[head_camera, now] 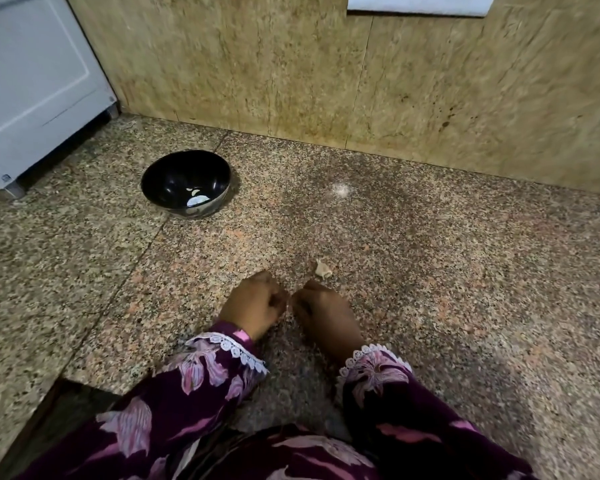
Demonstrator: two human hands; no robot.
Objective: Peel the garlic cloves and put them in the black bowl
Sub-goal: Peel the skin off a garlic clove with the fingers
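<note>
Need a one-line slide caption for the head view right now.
Both hands, left hand and right hand, work together on the granite counter; black bowl holds peeled garlic.

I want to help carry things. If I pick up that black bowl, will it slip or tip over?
The black bowl looks glossy, so it may feel slippery. It seems to narrow toward its base, so a push at the rim might rock it. Only a few pale garlic pieces lie inside, so it is probably fairly light. It sits flat on the granite counter.
</note>
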